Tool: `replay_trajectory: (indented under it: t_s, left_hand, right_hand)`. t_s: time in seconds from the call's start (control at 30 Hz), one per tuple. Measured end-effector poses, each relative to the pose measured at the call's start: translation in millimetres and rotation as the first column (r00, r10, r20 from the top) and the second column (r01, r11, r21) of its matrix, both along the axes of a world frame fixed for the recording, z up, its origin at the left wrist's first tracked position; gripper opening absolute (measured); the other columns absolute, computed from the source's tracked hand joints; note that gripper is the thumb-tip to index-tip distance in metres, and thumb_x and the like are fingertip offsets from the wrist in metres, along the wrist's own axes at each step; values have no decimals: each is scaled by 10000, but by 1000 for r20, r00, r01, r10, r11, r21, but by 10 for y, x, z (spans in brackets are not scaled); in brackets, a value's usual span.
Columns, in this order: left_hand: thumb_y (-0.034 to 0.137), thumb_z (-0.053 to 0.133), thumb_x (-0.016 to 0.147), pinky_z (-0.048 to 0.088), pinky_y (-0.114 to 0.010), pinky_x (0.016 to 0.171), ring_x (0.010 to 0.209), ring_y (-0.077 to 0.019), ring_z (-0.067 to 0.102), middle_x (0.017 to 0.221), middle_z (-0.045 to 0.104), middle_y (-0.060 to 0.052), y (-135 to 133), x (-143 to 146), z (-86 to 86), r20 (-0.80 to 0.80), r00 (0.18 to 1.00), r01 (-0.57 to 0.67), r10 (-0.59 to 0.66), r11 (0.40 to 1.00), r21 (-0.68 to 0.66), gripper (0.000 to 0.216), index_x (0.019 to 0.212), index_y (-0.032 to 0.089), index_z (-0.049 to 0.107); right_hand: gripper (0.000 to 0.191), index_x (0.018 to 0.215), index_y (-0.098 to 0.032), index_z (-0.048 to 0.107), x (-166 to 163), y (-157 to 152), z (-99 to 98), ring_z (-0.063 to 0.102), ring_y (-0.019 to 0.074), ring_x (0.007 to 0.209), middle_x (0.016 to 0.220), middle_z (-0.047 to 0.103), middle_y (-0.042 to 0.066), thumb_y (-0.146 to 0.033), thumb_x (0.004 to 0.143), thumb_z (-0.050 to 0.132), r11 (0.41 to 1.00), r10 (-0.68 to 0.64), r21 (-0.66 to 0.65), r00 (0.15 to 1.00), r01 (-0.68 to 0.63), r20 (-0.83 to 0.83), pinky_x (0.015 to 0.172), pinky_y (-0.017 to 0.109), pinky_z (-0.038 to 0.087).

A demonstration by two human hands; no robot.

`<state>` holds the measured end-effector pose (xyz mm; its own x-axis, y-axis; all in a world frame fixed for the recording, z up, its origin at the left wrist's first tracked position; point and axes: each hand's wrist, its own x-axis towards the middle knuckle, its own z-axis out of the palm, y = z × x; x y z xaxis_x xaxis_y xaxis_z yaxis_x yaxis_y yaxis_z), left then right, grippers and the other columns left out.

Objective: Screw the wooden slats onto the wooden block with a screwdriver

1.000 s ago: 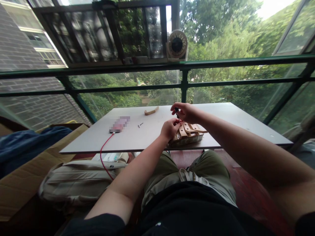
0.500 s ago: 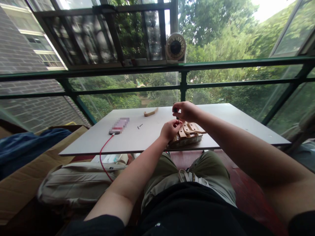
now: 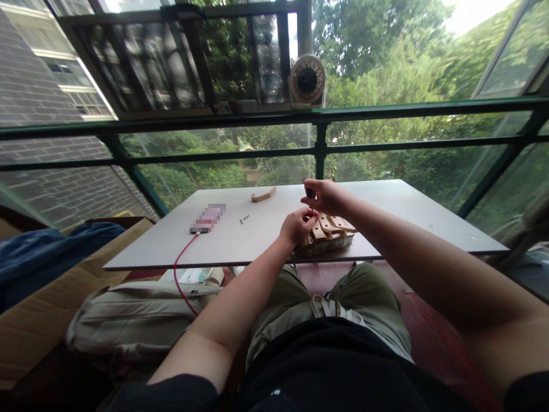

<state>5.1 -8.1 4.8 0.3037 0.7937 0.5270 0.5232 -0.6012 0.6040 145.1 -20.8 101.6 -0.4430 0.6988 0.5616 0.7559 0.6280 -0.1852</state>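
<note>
My right hand is closed around the dark handle of a screwdriver, held upright with its thin shaft pointing down. Just below, my left hand has its fingertips pinched together by the lower end of the shaft. What sits between those fingertips is hidden. Several pale curved wooden hooks with drilled holes lie beside the left hand, over a shallow basket at the table's near edge. Farther off, a single wooden hook rests alone on the white table.
Two small screws lie left of my hands. A phone is on the table's left side, its red cable hanging over the front edge. A bag and a cardboard box stand at lower left. Beyond runs a green railing.
My right hand and the screwdriver have shifted very slightly, and the grip on the handle has turned a little. The left hand stays in place, still pinching.
</note>
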Motion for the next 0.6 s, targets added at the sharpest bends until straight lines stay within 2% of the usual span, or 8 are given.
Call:
replay_trajectory:
  t_s: [0.3,0.43,0.6]
  left_hand:
    - [321,550,836,488,-239,676,715,-149,644,839,731,-32,-11,8,24,-9,1000,-22,22,1000,-13,210,921,194,694]
    - [324,556,836,485,-243,684,738,-157,647,868,735,-39,-6,-4,25,-9,1000,-22,22,1000,-3,218,930,193,703]
    - [319,548,845,486,-242,680,733,-155,646,862,737,-37,-13,-19,28,-9,1000,-18,18,1000,6,220,925,192,708]
  right_hand:
    - [172,808,-185,593,64,51,-29,406,106,559,669,580,-6,-352,812,550,1000,16,-19,1000,-17,-26,544,233,269]
    - [172,917,-198,617,91,14,15,439,89,564,751,640,-16,-275,763,603,993,100,-63,995,-102,-28,565,215,309]
    - [298,1054,-210,597,68,-19,19,498,68,567,908,690,-7,-113,802,470,977,162,-134,985,-168,-60,568,188,362]
